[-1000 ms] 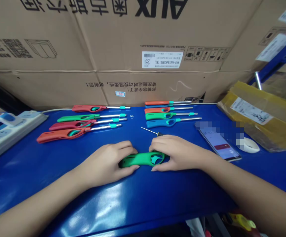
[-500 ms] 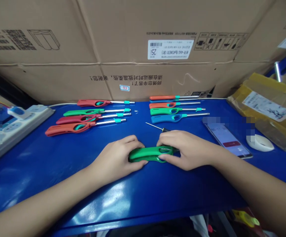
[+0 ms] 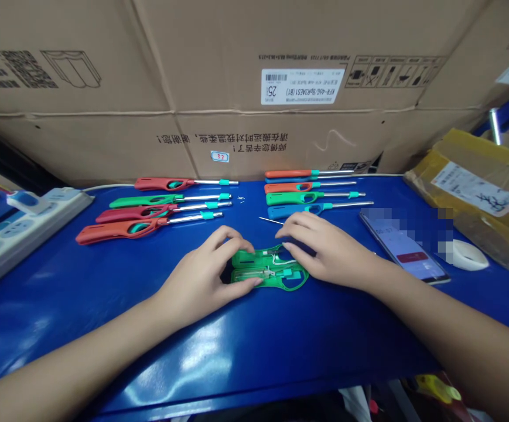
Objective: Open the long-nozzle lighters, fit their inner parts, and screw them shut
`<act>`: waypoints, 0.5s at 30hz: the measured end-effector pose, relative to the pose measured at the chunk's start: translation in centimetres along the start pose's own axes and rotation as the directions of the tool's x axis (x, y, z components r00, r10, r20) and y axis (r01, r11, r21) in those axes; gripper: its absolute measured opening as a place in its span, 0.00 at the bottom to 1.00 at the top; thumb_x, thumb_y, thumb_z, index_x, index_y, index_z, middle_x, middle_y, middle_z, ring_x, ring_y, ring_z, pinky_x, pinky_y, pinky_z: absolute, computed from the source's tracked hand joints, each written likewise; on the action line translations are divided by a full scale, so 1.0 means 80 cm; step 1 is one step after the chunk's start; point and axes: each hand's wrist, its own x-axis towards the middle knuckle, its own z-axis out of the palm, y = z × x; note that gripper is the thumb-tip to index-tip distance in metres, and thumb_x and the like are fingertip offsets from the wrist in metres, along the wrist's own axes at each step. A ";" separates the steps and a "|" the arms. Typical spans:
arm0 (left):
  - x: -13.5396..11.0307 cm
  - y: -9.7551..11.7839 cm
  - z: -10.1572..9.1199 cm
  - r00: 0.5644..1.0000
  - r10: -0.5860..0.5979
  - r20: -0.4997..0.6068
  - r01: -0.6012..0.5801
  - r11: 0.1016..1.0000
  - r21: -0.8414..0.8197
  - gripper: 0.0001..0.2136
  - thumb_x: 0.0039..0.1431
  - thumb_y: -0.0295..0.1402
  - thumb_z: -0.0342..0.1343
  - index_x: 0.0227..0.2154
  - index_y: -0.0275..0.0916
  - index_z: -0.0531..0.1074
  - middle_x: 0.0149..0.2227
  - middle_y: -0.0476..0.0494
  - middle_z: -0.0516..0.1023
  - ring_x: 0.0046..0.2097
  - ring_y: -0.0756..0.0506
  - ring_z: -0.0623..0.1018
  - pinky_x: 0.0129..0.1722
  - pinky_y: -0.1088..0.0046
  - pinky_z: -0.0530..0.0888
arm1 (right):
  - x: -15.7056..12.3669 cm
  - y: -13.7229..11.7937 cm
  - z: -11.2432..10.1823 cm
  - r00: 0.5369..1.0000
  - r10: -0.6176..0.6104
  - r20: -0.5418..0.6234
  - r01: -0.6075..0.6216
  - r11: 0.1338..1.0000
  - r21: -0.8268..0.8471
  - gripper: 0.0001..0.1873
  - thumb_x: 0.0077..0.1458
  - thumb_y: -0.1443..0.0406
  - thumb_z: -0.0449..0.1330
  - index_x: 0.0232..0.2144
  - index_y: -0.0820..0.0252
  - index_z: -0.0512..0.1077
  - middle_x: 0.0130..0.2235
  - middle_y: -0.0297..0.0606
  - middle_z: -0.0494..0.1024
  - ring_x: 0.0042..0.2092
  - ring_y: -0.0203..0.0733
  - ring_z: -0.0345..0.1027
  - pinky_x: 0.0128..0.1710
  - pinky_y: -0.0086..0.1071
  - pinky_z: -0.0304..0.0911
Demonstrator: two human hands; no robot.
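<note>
In the head view, I see a green lighter shell (image 3: 268, 272) lying open on the blue bench (image 3: 61, 281), with a thin wire and small teal parts showing inside. The left hand (image 3: 201, 281) and right hand (image 3: 328, 253) stand apart, one at each end of the shell, and neither is clamped on it. The left's fingertips (image 3: 238, 237) touch its left end and the right's fingers (image 3: 298, 227) rest at its right end, apparently steadying it with its inside exposed. Beyond the shell lie more lighters (image 3: 122, 230) and a thin steel shaft (image 3: 272, 220); to its right sits a phone (image 3: 401, 246).
</note>
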 end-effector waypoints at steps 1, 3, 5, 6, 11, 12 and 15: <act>-0.001 0.000 0.000 1.000 0.013 0.003 -0.013 1.000 0.006 0.15 0.62 0.44 0.63 0.48 0.44 0.72 0.50 0.45 0.70 0.34 0.50 0.73 0.32 0.72 0.72 | 0.000 0.000 0.000 1.000 -0.009 -0.019 0.009 1.000 -0.005 0.09 0.67 0.66 0.55 0.46 0.58 0.73 0.47 0.44 0.76 0.51 0.47 0.68 0.52 0.41 0.65; -0.001 -0.001 0.001 0.999 0.042 0.029 -0.043 0.999 0.006 0.13 0.62 0.42 0.63 0.46 0.44 0.74 0.49 0.45 0.71 0.35 0.50 0.73 0.33 0.73 0.72 | 0.001 -0.001 0.001 1.000 -0.014 -0.011 0.013 1.000 -0.028 0.07 0.66 0.64 0.58 0.43 0.58 0.74 0.45 0.43 0.76 0.49 0.47 0.68 0.50 0.41 0.65; -0.001 -0.001 0.003 0.996 0.063 0.063 -0.063 0.998 -0.002 0.11 0.63 0.40 0.62 0.45 0.43 0.74 0.47 0.46 0.73 0.35 0.50 0.74 0.33 0.73 0.72 | 0.002 -0.001 0.005 1.000 -0.001 0.028 0.002 0.999 -0.048 0.07 0.65 0.62 0.60 0.43 0.59 0.75 0.44 0.42 0.77 0.48 0.48 0.69 0.48 0.42 0.64; -0.001 -0.001 0.004 0.995 0.070 0.078 -0.069 0.998 -0.005 0.11 0.64 0.40 0.62 0.45 0.43 0.75 0.45 0.46 0.73 0.35 0.49 0.74 0.32 0.74 0.71 | 0.003 -0.001 0.008 0.999 0.013 0.041 -0.011 0.999 -0.043 0.08 0.65 0.62 0.61 0.43 0.59 0.75 0.44 0.42 0.78 0.47 0.47 0.69 0.48 0.41 0.65; 0.000 0.000 0.007 0.989 0.099 0.107 -0.100 0.995 -0.003 0.09 0.67 0.39 0.59 0.45 0.41 0.76 0.42 0.47 0.75 0.36 0.49 0.75 0.30 0.75 0.70 | 0.006 -0.002 0.019 0.997 0.082 0.011 -0.082 0.994 0.067 0.03 0.62 0.69 0.62 0.39 0.59 0.75 0.37 0.37 0.80 0.42 0.43 0.72 0.41 0.35 0.64; 0.000 0.000 0.007 0.989 0.110 0.102 -0.110 0.994 -0.003 0.09 0.68 0.38 0.58 0.45 0.41 0.76 0.42 0.47 0.76 0.36 0.50 0.76 0.30 0.76 0.70 | 0.007 -0.002 0.019 0.996 0.088 0.013 -0.089 0.993 0.074 0.02 0.62 0.69 0.62 0.38 0.59 0.75 0.36 0.36 0.80 0.42 0.43 0.72 0.40 0.35 0.64; -0.002 -0.002 0.009 0.982 0.168 0.084 -0.167 0.986 -0.016 0.08 0.69 0.35 0.56 0.46 0.43 0.78 0.43 0.47 0.76 0.37 0.50 0.77 0.33 0.76 0.72 | 0.006 -0.005 0.018 0.995 0.096 0.039 -0.098 0.994 0.056 0.02 0.61 0.70 0.62 0.36 0.59 0.73 0.37 0.37 0.80 0.42 0.44 0.73 0.40 0.35 0.64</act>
